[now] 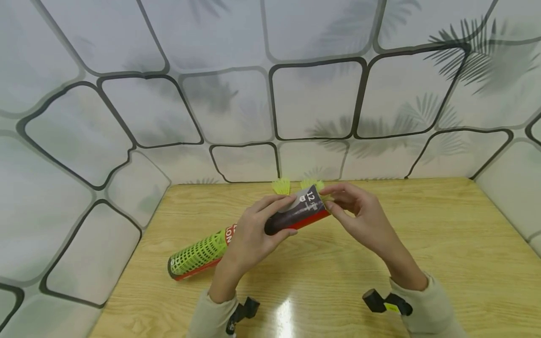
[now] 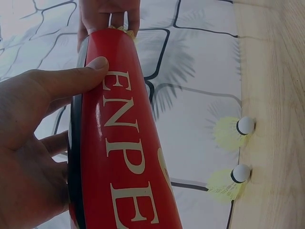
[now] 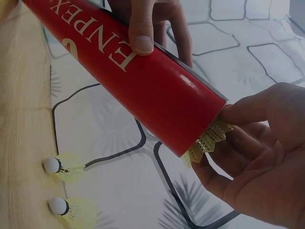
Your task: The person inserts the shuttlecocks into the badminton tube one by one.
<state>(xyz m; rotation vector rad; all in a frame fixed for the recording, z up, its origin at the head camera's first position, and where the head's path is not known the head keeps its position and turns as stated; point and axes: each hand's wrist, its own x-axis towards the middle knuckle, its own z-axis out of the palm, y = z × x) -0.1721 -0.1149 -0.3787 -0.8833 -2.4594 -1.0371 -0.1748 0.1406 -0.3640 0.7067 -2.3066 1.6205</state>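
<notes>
A long red, black and green shuttlecock tube point(image 1: 203, 253) slants upward to the right over the table, with large white letters on its red side point(image 2: 114, 143). My left hand point(image 1: 253, 230) grips it around the middle, the thumb lying along the red side in the left wrist view. At the tube's raised end, my right hand point(image 1: 359, 216) pinches the yellow skirt of a shuttlecock point(image 3: 205, 143) that sticks partly out. The rest of that shuttlecock is hidden inside the tube. Two more yellow shuttlecocks, one point(image 1: 281, 186) left of the other point(image 1: 310, 183), stand behind the tube, white corks down.
The wooden table point(image 1: 444, 244) meets a wall covering point(image 1: 317, 103) with dark outlines and leaf patterns at its back edge. A small dark device is strapped to each sleeve point(image 1: 427, 310) at the wrist.
</notes>
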